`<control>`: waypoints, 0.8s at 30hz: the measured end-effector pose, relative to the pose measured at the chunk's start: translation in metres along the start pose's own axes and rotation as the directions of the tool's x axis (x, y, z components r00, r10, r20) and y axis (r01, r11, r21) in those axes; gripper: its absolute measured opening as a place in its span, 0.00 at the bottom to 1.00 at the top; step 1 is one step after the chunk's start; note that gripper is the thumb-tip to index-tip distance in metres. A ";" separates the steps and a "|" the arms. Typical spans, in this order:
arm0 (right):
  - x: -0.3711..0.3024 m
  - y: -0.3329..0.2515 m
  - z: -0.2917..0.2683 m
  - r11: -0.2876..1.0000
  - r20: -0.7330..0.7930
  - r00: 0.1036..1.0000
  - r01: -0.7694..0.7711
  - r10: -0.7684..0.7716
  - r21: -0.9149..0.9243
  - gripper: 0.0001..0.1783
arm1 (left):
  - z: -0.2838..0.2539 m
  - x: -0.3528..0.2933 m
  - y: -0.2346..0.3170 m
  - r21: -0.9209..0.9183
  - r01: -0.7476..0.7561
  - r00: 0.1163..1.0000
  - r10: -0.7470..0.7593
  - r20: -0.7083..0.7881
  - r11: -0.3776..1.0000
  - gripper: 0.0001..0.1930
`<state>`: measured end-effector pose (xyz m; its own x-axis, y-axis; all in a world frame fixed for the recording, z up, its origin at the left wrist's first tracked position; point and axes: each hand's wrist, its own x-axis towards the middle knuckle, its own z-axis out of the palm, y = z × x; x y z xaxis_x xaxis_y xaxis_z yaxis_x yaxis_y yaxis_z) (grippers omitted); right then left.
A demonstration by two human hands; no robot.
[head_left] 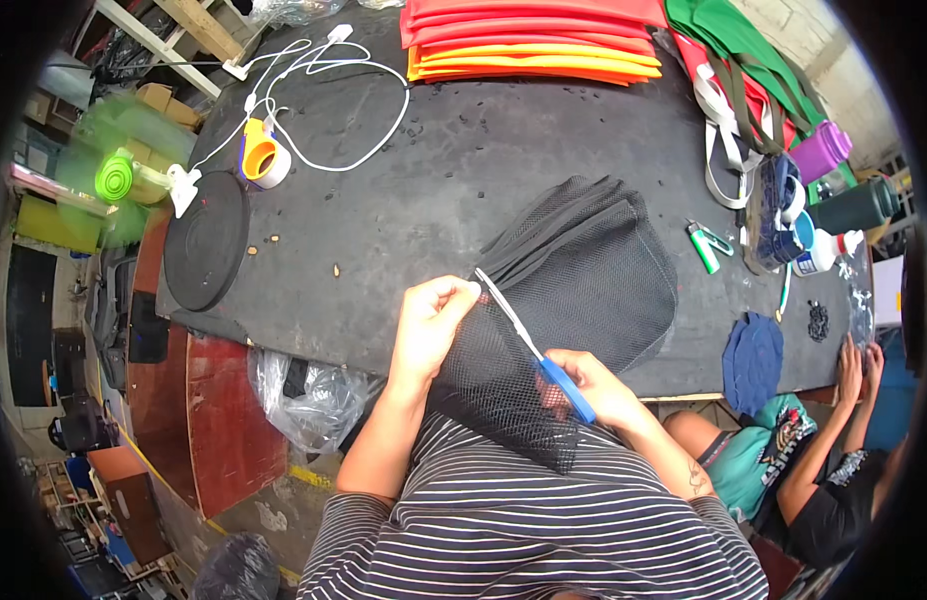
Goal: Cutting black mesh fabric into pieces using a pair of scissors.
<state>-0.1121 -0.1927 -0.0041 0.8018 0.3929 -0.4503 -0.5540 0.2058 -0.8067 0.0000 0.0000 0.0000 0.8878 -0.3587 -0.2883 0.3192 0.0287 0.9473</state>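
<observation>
A piece of black mesh fabric (593,265) lies bunched on the dark table and hangs over its near edge against my striped shirt. My left hand (433,315) pinches the mesh at its left edge, thumb and fingers pressed together. In my right hand (588,385) is a pair of scissors (523,335) with blue handles. Their blades point up and left across the mesh, and the tips reach close to my left fingertips. Part of my right hand's fingers shows through the mesh. Whether the blades are cutting I cannot tell.
Red and orange folded fabric (533,40) is stacked at the far edge. On the left are a round black disc (208,240), a white cable (383,140) and a blurred green fan (113,175). A green lighter (703,248) and bottles stand right. Another person's hands (859,370) rest at the right edge.
</observation>
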 end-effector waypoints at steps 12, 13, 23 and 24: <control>-0.003 -0.005 0.006 0.998 -0.089 0.995 -0.053 0.051 -0.030 0.07 | 0.003 -0.004 0.003 0.007 -0.035 0.999 0.035 0.009 0.999 0.06; -0.002 -0.008 0.006 0.999 -0.132 0.991 -0.003 -0.003 -0.047 0.07 | 0.004 -0.005 0.005 0.021 -0.042 0.999 0.041 0.004 0.999 0.06; 0.040 -0.081 0.005 0.908 -0.134 0.899 0.402 -0.416 -0.119 0.13 | 0.045 -0.005 0.032 0.081 -0.414 0.910 0.412 0.042 0.907 0.10; 0.038 -0.097 0.005 0.900 -0.141 0.891 0.417 -0.432 -0.125 0.13 | 0.041 -0.005 0.037 -0.027 -0.353 0.935 0.354 0.040 0.935 0.09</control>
<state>-0.0295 -0.1937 0.0587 0.9852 0.1344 -0.1065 -0.1364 0.2375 -0.9618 -0.0064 -0.0356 0.0419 0.9295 -0.3619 0.0710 -0.0058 0.1783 0.9840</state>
